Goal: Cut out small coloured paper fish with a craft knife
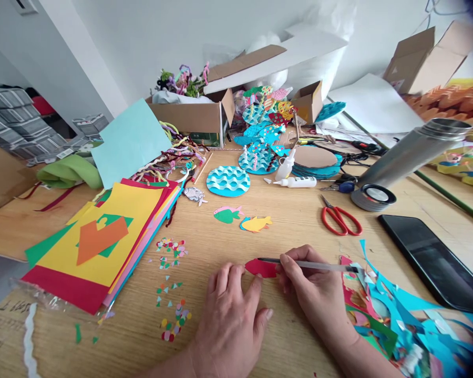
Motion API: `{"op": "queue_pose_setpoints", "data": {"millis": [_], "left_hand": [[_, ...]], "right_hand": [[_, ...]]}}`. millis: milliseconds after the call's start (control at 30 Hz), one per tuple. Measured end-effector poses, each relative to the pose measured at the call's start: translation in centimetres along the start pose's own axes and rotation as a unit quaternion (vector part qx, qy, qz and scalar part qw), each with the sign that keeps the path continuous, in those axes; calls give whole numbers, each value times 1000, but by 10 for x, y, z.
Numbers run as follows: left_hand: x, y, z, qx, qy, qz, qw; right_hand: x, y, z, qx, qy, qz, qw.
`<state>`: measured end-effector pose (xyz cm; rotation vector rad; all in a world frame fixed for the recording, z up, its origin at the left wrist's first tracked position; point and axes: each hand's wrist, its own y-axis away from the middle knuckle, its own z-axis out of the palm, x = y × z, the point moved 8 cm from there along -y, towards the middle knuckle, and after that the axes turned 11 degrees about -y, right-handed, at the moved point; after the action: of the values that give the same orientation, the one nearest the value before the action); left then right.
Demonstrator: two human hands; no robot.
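Observation:
My left hand [230, 315] lies flat on the wooden table [299, 231], its fingertips pressing the left edge of a small red paper shape [260, 268]. My right hand [315, 291] grips a thin clear pen [311, 264], whose tip rests over the red shape. Just beyond lie two finished paper fish, a green and pink fish [226, 214] and a yellow and blue fish [256, 223]. Small coloured paper bits [172, 286] are scattered to the left of my left hand.
A stack of coloured paper sheets [98, 241] lies at left. Red scissors [341, 219], a glue bottle [297, 182], a black tablet [431, 260], a steel flask [412, 152] and its lid [373, 197] sit at right. Blue paper offcuts [394, 315] pile near my right wrist. Cardboard boxes [199, 118] stand behind.

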<state>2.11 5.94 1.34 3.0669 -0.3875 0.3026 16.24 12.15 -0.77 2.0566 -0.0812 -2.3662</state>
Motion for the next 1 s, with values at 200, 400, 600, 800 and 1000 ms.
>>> {"op": "queue_pose_setpoints", "data": {"millis": [200,400,600,800,1000], "left_hand": [[1,2,0,7,-15,-1,1000],[1,1,2,8,-26,5,1000],[1,0,3,-6,-23,5,1000],[2,1,3,-9,-25,3,1000],[2,0,3,-13,-25,5,1000]], "right_hand": [[8,-3,7,-5,23,43,999],[13,-4,9,-24,28,53,998],[12,-3,11,-16,34,60,998],[12,-3,11,-20,45,67,997],[14,-3,12,-27,45,71,996]]}}
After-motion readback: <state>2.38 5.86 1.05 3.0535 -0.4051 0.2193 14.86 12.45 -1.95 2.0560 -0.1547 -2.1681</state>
